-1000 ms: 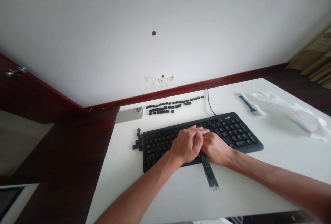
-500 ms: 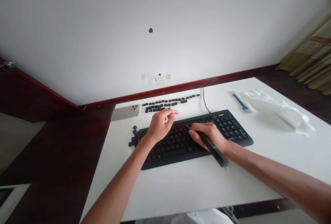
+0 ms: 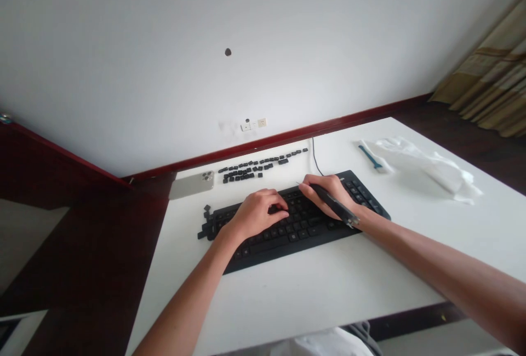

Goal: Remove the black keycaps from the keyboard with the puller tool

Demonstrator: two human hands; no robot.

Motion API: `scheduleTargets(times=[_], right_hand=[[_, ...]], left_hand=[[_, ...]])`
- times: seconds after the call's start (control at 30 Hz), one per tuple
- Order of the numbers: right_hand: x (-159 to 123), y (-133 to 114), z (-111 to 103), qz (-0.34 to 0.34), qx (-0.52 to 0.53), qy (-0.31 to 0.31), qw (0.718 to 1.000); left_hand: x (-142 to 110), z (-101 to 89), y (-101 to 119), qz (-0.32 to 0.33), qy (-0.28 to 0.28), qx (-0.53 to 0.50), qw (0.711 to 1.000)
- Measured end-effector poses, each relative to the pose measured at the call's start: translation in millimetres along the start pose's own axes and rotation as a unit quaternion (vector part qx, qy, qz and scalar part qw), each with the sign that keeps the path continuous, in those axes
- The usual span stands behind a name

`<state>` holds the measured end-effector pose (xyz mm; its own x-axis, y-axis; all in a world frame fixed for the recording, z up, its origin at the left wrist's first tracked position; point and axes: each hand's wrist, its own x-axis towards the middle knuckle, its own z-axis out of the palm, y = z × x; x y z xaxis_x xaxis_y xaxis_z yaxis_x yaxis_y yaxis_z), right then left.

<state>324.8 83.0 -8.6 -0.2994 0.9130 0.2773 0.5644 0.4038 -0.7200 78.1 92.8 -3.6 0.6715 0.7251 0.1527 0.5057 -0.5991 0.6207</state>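
Observation:
A black keyboard lies on the white table. My left hand rests on its upper middle keys, fingers curled and pinched on something I cannot make out. My right hand sits over the keyboard's right part, closed round a thin black tool held like a pen, its tip near the top key row. Rows of loose black keycaps lie behind the keyboard. A few more keycaps sit at its left end.
A phone lies face down at the table's back left. A blue-handled brush and a white cloth are at the back right. The keyboard cable runs toward the wall. Dark floor lies left of the table.
My hands were pressed together mid-keyboard. The left hand then reached toward the loose keycaps and has come back onto the keys; the right hand lifted the tool and moved it back and right.

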Motion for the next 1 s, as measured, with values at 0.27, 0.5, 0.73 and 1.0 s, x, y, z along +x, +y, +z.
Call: scheduleTargets(times=[0.27,0.5,0.73,1.0], right_hand=[[-1.3,-1.0,0.1,-0.055,0.013,-0.014,0.998],[-1.9,-0.4,2.6,-0.086,0.023,-0.045,0.995],[-0.7,2.8,4.1,-0.093,0.027,-0.071,0.993],[-1.1,-0.2,3.7,-0.098,0.030,-0.081,0.991]], left_hand=[[7.2,-22.0,-36.2,-0.143,0.099,0.044,0.984],[24.8,-16.6,-51.5,-0.167,0.076,0.106,0.977],[31.8,-19.8,-49.3,-0.177,0.116,0.156,0.965],[25.4,-17.8,-52.5,-0.124,0.086,0.196,0.969]])
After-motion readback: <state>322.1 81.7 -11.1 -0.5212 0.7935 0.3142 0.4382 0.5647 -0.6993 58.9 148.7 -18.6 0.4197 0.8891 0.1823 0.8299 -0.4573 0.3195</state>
